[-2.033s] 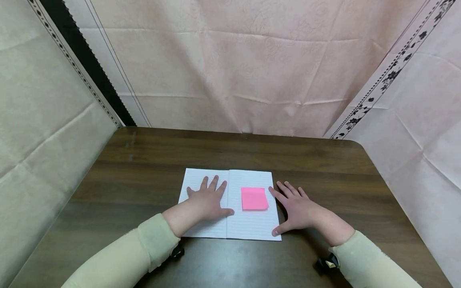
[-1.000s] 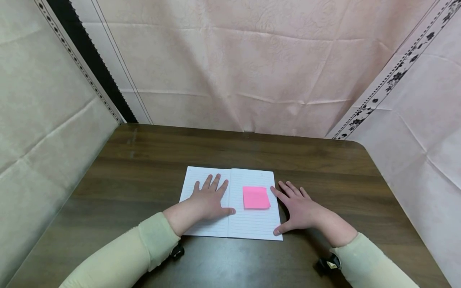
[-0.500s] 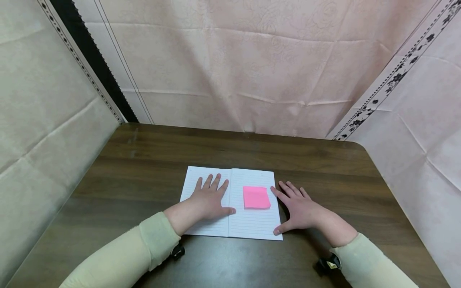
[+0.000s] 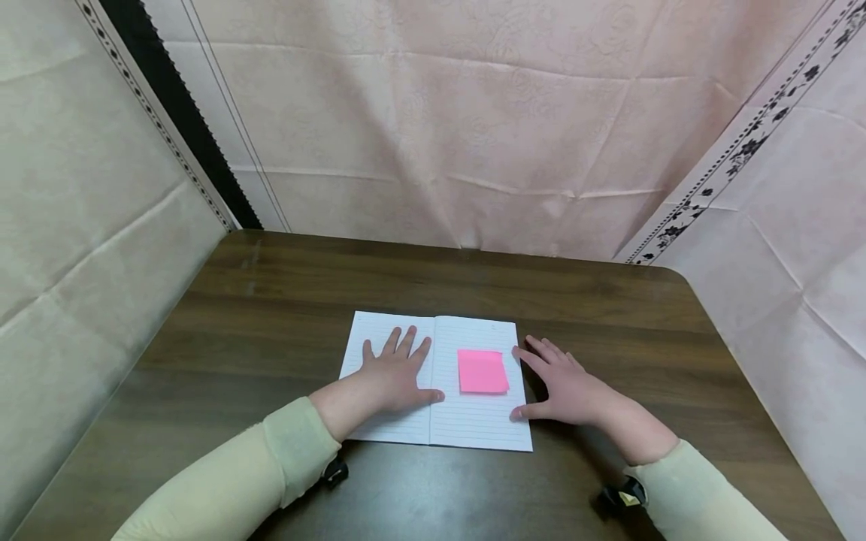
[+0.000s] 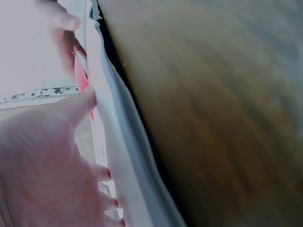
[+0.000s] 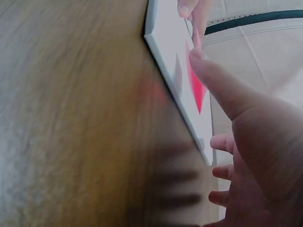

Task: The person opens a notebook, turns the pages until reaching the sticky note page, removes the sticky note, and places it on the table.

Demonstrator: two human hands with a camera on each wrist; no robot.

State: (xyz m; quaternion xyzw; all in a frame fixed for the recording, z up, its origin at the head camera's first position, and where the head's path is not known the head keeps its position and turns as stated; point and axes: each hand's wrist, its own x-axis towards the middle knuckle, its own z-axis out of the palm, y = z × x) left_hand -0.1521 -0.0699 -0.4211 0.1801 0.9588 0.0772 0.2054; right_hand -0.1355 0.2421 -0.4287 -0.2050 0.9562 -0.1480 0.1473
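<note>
An open lined notebook [image 4: 399, 432] lies on the table, a pink sticky note [image 4: 482, 371] on its right-hand page. My left hand [image 4: 389, 379] rests spread on the left page, its thumb reaching just over the centre fold. In the left wrist view, the left fingertips [image 5: 103, 173] press on the paper. At the notebook's right edge is my right hand [image 4: 575, 391], fingers spread, with thumb and index fingertips overlapping the page's border in the head view. The right wrist view shows the right thumb [image 6: 203, 64] in front of the pink note [image 6: 196, 90], which stands slightly raised from the page.
The brown wooden table [image 4: 291, 315] has rounded far corners. Pale patterned cloth [image 4: 507, 135] hangs behind it and on both sides, with a black strip [image 4: 183, 113] at the left corner. Dark wrist straps [image 4: 619, 496] show below the sleeves.
My right hand has lifted slightly off its earlier spot, its thumb moving up along the notebook's right edge and closer to the fingers. The left hand stays on the left page.
</note>
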